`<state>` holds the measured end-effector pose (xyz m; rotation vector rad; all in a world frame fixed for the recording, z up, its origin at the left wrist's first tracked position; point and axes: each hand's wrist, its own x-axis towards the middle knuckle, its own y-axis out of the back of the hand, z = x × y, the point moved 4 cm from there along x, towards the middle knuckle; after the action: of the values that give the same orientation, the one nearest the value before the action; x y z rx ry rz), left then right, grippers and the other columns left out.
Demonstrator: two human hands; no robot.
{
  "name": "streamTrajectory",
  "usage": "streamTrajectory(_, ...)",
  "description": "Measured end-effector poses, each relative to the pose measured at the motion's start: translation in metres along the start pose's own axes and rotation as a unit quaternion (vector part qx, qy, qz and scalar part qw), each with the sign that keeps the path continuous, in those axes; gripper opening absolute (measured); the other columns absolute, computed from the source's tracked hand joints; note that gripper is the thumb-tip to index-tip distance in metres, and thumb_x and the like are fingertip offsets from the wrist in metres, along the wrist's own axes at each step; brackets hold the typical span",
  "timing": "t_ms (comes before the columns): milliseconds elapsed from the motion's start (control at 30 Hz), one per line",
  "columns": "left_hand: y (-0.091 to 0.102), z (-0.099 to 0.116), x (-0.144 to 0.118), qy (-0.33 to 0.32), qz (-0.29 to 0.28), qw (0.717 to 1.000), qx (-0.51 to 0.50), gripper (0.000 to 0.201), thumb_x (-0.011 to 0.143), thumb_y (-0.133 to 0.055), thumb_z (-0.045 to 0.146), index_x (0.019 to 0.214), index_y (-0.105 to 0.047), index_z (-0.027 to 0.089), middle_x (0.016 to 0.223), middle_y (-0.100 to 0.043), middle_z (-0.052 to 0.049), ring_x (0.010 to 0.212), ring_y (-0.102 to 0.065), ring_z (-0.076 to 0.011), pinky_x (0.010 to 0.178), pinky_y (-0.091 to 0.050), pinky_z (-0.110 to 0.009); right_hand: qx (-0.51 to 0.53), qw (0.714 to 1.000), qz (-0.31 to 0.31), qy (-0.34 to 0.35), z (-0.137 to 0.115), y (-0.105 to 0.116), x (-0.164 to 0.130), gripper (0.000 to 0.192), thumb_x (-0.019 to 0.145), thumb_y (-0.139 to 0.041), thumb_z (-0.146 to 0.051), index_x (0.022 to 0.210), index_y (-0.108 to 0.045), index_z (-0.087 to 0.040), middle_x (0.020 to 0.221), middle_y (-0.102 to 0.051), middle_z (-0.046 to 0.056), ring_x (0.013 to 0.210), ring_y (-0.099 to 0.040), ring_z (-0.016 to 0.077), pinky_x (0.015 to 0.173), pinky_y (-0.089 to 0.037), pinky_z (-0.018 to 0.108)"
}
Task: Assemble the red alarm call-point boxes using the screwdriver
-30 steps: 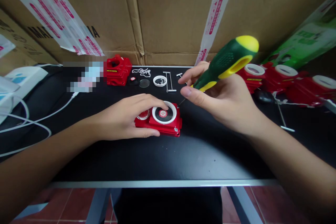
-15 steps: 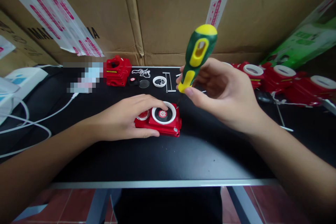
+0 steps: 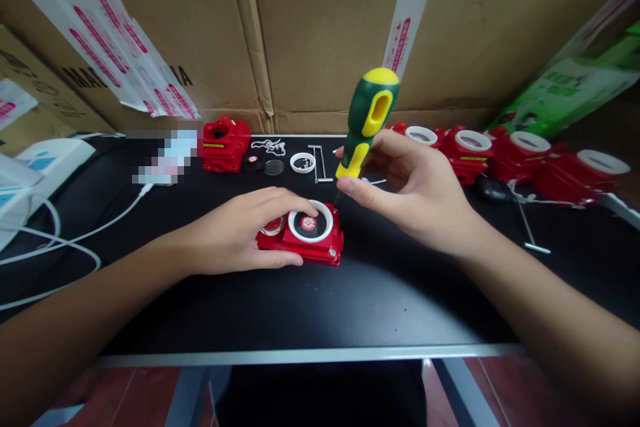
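My left hand (image 3: pixel 245 230) grips a red housing (image 3: pixel 320 250) from its left side, fingers over the top and thumb along the front. The housing lies on the black table and carries a white ring (image 3: pixel 330 221) around a black disc (image 3: pixel 316 232) with a red-and-white emblem. In my right hand (image 3: pixel 410 183) is a green-and-yellow screwdriver (image 3: pixel 367 120), its handle pinched low between thumb and fingers. The screwdriver points down, leaning slightly, and its tip meets the housing's back right corner, where a screw seems to sit.
At the back left stands another red housing (image 3: pixel 226 145). Beside it lie a white cord (image 3: pixel 269 146), a clear disc (image 3: pixel 274 167), a loose white ring (image 3: pixel 292 163) and a metal bracket (image 3: pixel 321 163). Several red housings (image 3: pixel 520 163) line the right. White cables (image 3: pixel 70 245) cross the left side.
The screwdriver has become more upright, its handle swinging slightly left and lower as my right hand shifts. My left hand keeps its hold on the housing. The whole view has shifted slightly.
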<state>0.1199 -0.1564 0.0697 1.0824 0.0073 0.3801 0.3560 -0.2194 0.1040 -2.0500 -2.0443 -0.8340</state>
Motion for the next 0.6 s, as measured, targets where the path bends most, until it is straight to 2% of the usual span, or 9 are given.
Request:
streamTrajectory(67,0.000,0.000,0.000,0.002,0.000,1.000,-0.002,0.059,0.098,-0.083,0.044,0.149,-0.056,0.033,0.148,-0.069,-0.003,0.133,-0.068,-0.0214,0.115,-0.052,-0.032,0.008,1.000,-0.005,0.003,-0.004,-0.001,0.000,0.019,0.091,-0.084,-0.022,0.108,-0.075,-0.022,0.103,-0.076,0.003,0.097,-0.074,0.0213,0.096,-0.062,0.037)
streamTrajectory(133,0.000,0.000,0.000,-0.001,0.001,1.000,-0.002,0.057,0.098,-0.083,0.044,0.148,-0.057,0.033,0.150,-0.068,-0.003,0.134,-0.068,-0.0217,0.116,-0.052,-0.032,0.007,1.000,-0.015,0.009,-0.007,-0.001,0.000,0.017,0.091,-0.075,-0.013,0.107,-0.075,-0.021,0.101,-0.075,0.003,0.096,-0.074,0.0209,0.096,-0.062,0.037)
streamTrajectory(267,-0.001,0.001,-0.001,-0.009,0.000,1.000,-0.003,0.058,0.099,-0.082,0.042,0.149,-0.057,0.032,0.152,-0.068,-0.004,0.136,-0.067,-0.0221,0.119,-0.050,-0.033,-0.011,0.998,-0.061,0.026,-0.009,-0.003,-0.003,0.034,0.083,-0.068,-0.005,0.112,-0.074,-0.020,0.114,-0.073,0.006,0.107,-0.073,0.0243,0.097,-0.061,0.039)
streamTrajectory(400,-0.001,0.001,-0.002,-0.004,0.000,1.000,-0.001,0.061,0.098,-0.082,0.043,0.152,-0.056,0.033,0.151,-0.069,-0.004,0.137,-0.067,-0.0235,0.120,-0.050,-0.035,-0.062,0.993,-0.100,0.031,-0.008,-0.005,-0.007,0.048,0.078,-0.064,-0.002,0.122,-0.070,-0.021,0.130,-0.069,0.010,0.124,-0.069,0.0284,0.109,-0.057,0.045)
streamTrajectory(500,0.000,0.000,-0.001,-0.007,0.002,1.000,-0.002,0.060,0.099,-0.082,0.044,0.152,-0.056,0.034,0.149,-0.069,-0.004,0.134,-0.068,-0.0230,0.117,-0.051,-0.034,-0.098,0.985,-0.124,0.065,-0.010,-0.007,-0.008,0.046,0.083,-0.063,-0.002,0.124,-0.070,-0.022,0.131,-0.070,0.010,0.127,-0.067,0.0280,0.111,-0.055,0.045)
streamTrajectory(600,0.000,0.000,-0.001,-0.011,0.006,1.000,-0.001,0.059,0.099,-0.082,0.046,0.151,-0.057,0.034,0.146,-0.070,-0.004,0.131,-0.069,-0.0228,0.116,-0.052,-0.034,-0.107,0.978,-0.147,0.104,-0.013,-0.008,-0.006,0.037,0.087,-0.069,-0.005,0.120,-0.070,-0.021,0.123,-0.073,0.008,0.121,-0.067,0.0258,0.109,-0.055,0.043)
